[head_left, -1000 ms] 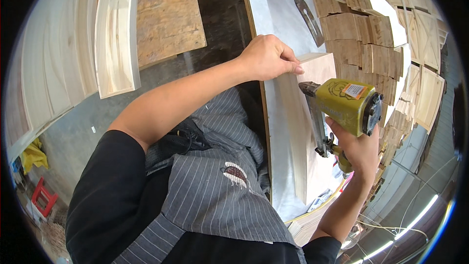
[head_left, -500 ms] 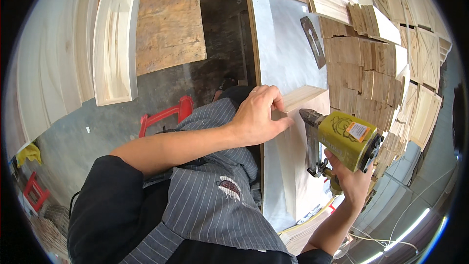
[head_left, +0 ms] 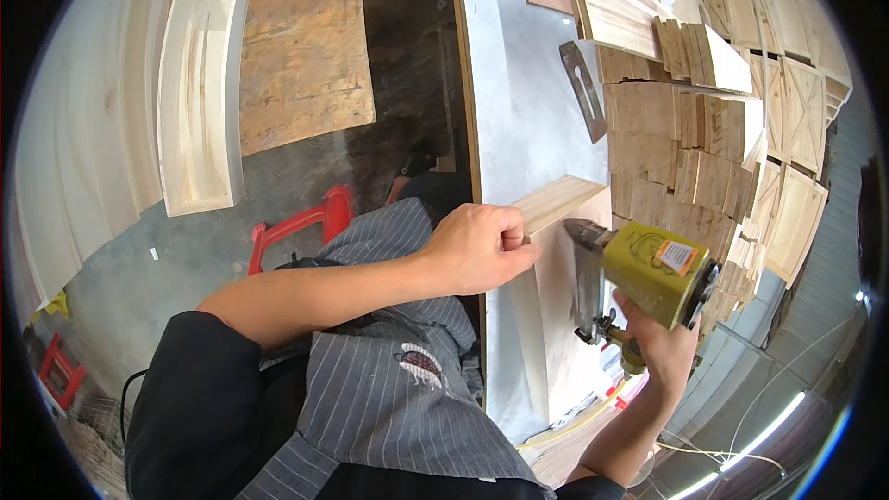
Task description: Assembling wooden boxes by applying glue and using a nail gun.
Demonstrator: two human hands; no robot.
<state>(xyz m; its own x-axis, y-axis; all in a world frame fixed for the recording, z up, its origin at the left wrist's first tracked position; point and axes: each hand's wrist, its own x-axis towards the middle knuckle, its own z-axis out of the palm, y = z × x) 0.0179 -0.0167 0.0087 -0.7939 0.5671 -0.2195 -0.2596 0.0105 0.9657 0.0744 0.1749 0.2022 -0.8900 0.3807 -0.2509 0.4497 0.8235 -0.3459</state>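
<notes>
My left hand (head_left: 477, 248) is closed, fingers curled at the near end of a pale wooden strip (head_left: 563, 202). This strip stands across the end of a thin wooden panel (head_left: 567, 315), and a second, longer strip (head_left: 532, 338) runs along the panel's left side. With my right hand (head_left: 662, 341) I grip an olive-yellow nail gun (head_left: 651, 270) by its handle. Its dark nose points left, near the strip; whether the two touch I cannot tell. My curled fingers hide the corner where the strips meet.
A grey-topped workbench (head_left: 532, 120) carries the work, with a slotted metal plate (head_left: 582, 93) lying on it. Stacked wooden pieces (head_left: 644, 153) line the right side. A long wooden tray (head_left: 204, 111) and a red stool (head_left: 306, 227) are at left. A yellow hose (head_left: 579, 421) runs below.
My left fingers have curled in more tightly around the strip's end and sit slightly lower. The nail gun stays close beside the work. The whole view has shifted a little.
</notes>
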